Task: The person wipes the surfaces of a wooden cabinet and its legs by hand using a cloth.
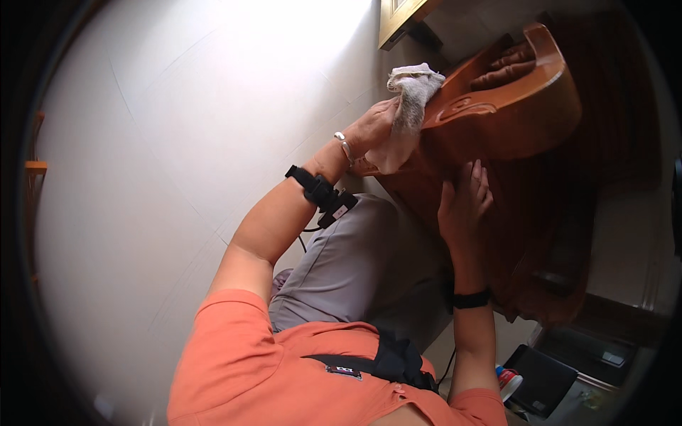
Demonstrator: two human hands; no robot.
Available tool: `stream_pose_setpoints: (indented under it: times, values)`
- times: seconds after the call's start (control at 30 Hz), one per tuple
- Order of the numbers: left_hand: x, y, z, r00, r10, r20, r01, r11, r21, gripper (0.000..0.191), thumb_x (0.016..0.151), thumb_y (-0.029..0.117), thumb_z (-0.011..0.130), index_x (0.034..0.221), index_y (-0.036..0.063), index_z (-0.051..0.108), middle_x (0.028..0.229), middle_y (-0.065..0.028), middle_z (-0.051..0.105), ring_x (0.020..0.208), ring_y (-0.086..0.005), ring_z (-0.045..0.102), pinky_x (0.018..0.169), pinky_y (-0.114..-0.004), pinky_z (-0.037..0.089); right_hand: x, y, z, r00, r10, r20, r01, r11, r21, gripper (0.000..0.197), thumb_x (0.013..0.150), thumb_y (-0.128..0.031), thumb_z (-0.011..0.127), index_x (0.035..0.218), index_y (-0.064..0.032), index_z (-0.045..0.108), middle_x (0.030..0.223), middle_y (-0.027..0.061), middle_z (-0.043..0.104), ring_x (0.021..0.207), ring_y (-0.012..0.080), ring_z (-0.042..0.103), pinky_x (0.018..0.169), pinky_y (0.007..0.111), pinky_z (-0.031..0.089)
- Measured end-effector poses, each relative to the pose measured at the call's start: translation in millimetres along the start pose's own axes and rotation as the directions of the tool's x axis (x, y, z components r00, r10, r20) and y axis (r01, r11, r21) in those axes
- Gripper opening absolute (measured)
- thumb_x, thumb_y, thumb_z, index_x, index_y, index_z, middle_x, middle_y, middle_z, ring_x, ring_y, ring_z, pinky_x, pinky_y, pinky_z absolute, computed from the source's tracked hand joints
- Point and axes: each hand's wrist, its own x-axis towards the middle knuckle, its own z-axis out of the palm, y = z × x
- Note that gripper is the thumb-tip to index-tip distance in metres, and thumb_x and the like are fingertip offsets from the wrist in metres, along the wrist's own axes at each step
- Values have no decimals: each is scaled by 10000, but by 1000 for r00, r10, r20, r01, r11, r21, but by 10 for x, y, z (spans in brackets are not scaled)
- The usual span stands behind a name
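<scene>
My left hand (375, 127) grips a crumpled whitish cloth (413, 104). Part of the cloth lies against the front end of a carved, reddish-brown wooden armrest (538, 120), and a loose end hangs down below my fingers. The armrest has a curled scroll carving and a rounded far end. My right hand (468, 199) is just under the armrest, fingers extended and thumb apart, with nothing visible in it. Its fingertips are close to the shadowed wood; whether they touch it cannot be told.
Pale floor tiles (160, 160) spread to the left. A light wooden furniture corner (402, 21) juts in at the top. My bent knee in grey trousers (351, 255) is close to the wooden seat. A black laptop-like object (538, 378) and a white-and-red container (509, 381) are at lower right.
</scene>
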Motion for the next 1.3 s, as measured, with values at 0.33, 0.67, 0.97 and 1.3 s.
stream_pose_setpoints:
  times: [0.33, 0.67, 0.97, 1.3]
  values:
    - [-502, -1487, -884, 917, -387, -96, 398, 886, 238, 445, 973, 276, 602, 1332, 17, 557, 1325, -86, 552, 1218, -191, 463, 1045, -324, 389, -61, 86, 132, 998, -68, -14, 69, 992, 103, 510, 1040, -353, 348, 1339, 39, 476, 1393, 266, 479, 1360, 474, 363, 1091, 587, 248]
    - [-176, -421, -301, 976, 97, 193, -160, 925, 346, 593, 886, 204, 651, 1425, 28, 477, 1484, -211, 436, 1401, -341, 367, 1189, -380, 270, -60, 67, 129, 996, -58, -70, 67, 990, 125, 480, 1026, -316, 383, 1327, 47, 471, 1340, 279, 490, 1271, 487, 410, 1063, 574, 283]
    - [-867, -1935, -608, 943, -291, -164, 334, 835, 437, 538, 1011, 222, 349, 1522, 69, 276, 1554, -177, 296, 1449, -326, 269, 1209, -392, 211, 28, 41, 117, 998, -56, -42, 61, 989, 137, 494, 1031, -319, 424, 1319, 80, 473, 1392, 303, 460, 1358, 481, 373, 1043, 579, 300]
    - [-449, -64, 90, 925, -353, 138, 356, 686, -634, 558, 1034, 552, 417, 1370, 111, 482, 1289, -42, 583, 1175, -159, 555, 1041, -345, 449, 59, 84, 276, 997, 16, -78, -14, 1000, 25, 643, 1038, -450, 354, 1432, 54, 406, 1526, 268, 367, 1424, 414, 343, 1076, 558, 300]
